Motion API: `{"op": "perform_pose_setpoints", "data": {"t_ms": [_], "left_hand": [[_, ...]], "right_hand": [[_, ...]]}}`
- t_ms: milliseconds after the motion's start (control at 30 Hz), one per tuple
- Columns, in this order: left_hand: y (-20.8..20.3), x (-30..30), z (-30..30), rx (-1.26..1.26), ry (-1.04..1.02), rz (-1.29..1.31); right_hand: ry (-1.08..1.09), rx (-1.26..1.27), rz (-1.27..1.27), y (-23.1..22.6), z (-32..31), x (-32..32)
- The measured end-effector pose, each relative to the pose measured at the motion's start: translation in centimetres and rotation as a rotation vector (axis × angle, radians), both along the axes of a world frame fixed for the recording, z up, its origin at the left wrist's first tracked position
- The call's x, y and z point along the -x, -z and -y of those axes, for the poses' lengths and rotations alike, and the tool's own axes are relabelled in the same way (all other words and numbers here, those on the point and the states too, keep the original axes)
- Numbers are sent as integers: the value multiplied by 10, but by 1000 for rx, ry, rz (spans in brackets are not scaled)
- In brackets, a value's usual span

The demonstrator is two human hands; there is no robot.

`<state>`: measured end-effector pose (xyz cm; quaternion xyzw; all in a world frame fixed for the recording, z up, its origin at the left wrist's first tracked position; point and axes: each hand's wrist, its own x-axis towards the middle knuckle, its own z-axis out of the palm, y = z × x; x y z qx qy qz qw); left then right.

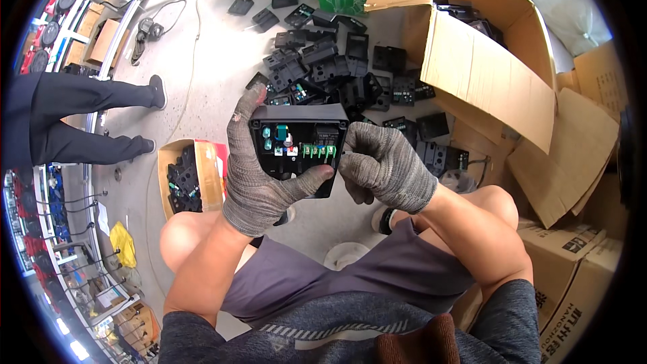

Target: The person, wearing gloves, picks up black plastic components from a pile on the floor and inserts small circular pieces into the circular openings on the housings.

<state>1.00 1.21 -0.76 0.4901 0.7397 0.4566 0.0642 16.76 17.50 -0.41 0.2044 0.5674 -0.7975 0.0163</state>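
My left hand point(253, 175), in a grey knit glove with bare fingertips, grips a black plastic box point(300, 133). The box is uncovered toward me, and inside sit a circuit board with blue and white parts and a green screw terminal strip point(319, 150). My left thumb lies across its lower right part. At the right edge of the box is my gloved right hand point(391, 165), its fingers curled and pinched together. What they hold, if anything, is hidden.
A pile of similar black housings point(323, 67) lies on the floor ahead. A small carton point(213, 175) of boards stands at left, a large open carton point(485, 67) at far right. Stacked cartons point(556, 263) are near right. Another person's legs point(94, 108) show at left.
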Motion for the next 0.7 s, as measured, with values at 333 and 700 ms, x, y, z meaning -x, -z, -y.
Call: {"op": "perform_pose_setpoints", "data": {"t_ms": [333,700], "left_hand": [[40,-2,28,140,130,-83],[146,130,119,269,-886,1144]], "right_hand": [[-133,75,165,41,31,-15],[-156,-652,142,45,17,-12]]}}
